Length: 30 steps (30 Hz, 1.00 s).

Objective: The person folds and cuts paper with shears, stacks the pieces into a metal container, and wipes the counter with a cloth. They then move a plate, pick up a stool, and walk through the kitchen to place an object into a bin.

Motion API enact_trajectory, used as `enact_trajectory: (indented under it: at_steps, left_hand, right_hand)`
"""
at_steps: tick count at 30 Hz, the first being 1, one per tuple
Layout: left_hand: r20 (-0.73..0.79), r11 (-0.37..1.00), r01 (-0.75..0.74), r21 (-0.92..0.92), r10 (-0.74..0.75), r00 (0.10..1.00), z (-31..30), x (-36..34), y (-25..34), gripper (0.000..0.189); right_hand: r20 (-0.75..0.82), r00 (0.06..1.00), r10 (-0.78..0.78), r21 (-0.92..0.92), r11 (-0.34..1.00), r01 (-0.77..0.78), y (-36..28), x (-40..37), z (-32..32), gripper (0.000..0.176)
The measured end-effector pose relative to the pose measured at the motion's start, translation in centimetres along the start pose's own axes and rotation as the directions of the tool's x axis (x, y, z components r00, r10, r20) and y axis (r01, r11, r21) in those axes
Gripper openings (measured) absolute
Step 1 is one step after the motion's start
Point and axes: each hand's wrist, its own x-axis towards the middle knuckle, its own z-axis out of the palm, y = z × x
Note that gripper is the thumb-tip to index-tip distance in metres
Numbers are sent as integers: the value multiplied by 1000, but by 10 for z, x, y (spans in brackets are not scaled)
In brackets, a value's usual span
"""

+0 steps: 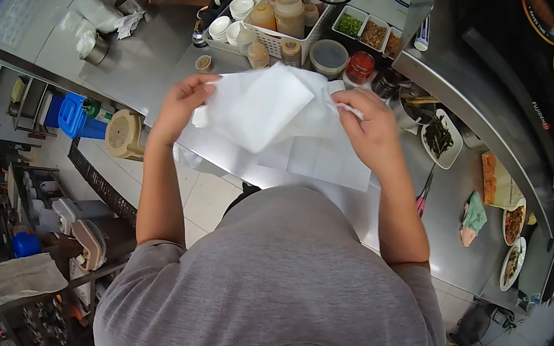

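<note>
White paper (261,105), opposite edges pinched (fingertips), left hand (180,107), right hand (372,133)

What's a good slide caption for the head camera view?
Left hand and right hand hold up a crumpled white sheet above a steel counter crowded with sauce bottles.

A grey short-sleeved T-shirt (276,290) fills the lower middle of the frame, sleeves ending above the elbows; forearms, left hand (180,106) and right hand (372,133) are bare.
</note>
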Motion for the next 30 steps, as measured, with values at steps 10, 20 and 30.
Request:
enact_trajectory:
  at_steps: [10, 20, 30]
  left_hand:
    - [319, 708, -704, -57, 681, 659, 111, -30, 51, 69]
    - [576, 996, 34, -78, 17, 818, 89, 27, -89, 43]
    - [348, 990, 101, 100, -130, 928, 104, 81, -196, 33]
  right_hand:
    - [341, 837, -429, -589, 597, 545, -92, -9, 7, 27]
    - [-476, 808, 348, 37, 926, -377, 11, -85, -23, 22]
    - [-509, 667, 544, -49, 755, -653, 197, -87, 36, 22]
